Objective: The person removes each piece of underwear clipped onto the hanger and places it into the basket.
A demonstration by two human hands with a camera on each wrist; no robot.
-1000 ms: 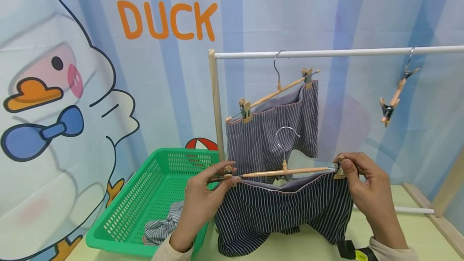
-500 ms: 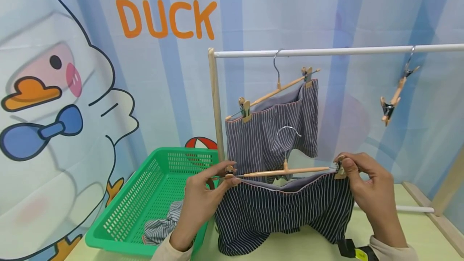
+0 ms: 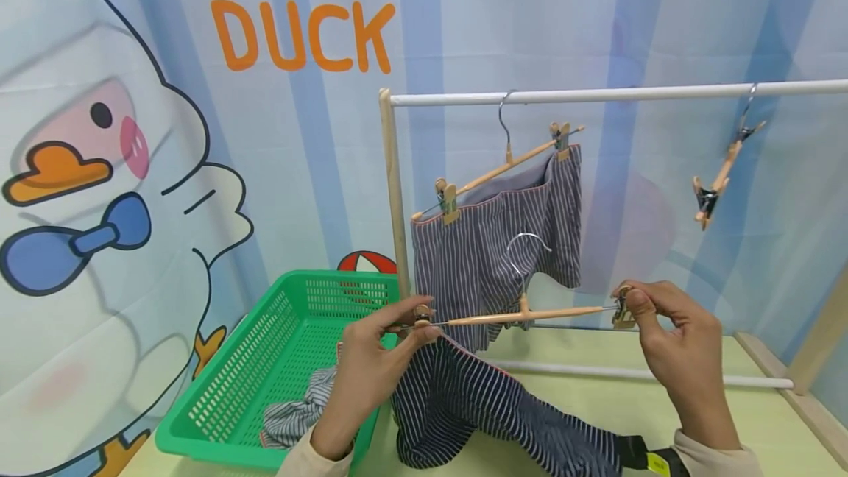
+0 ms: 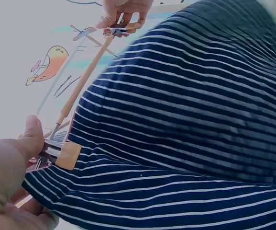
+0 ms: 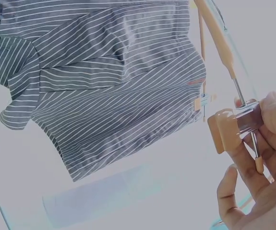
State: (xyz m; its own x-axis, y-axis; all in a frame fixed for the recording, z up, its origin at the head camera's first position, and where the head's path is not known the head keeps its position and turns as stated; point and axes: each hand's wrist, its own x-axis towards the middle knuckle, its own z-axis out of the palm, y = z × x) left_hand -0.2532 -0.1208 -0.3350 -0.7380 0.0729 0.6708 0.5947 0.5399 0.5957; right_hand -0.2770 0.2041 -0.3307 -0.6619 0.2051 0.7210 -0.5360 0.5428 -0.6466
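Observation:
Dark navy, white-striped shorts (image 3: 483, 389) hang from the left end of a wooden clip hanger (image 3: 556, 313), their right side drooping toward the table. My left hand (image 3: 374, 352) pinches the left clip; in the left wrist view, that clip's tan pad (image 4: 68, 155) lies over the waistband. At the other end, my right hand (image 3: 679, 348) squeezes the right clip (image 5: 226, 129) between thumb and fingers, with no cloth in it. The hanger's metal hook stands up in the middle. Its bar is almost level.
Behind, grey striped shorts (image 3: 490, 241) hang by two clips from a white rail (image 3: 636, 94). A bare clip hanger (image 3: 722, 175) hangs farther right. A green basket (image 3: 232, 359) at left holds a crumpled striped garment (image 3: 291, 414). A lower bar (image 3: 583, 370) crosses behind the hands.
The right side of the navy shorts has come out of the right clip and dropped, swinging down toward the right wrist. Both hands and the hanger have stayed nearly in place.

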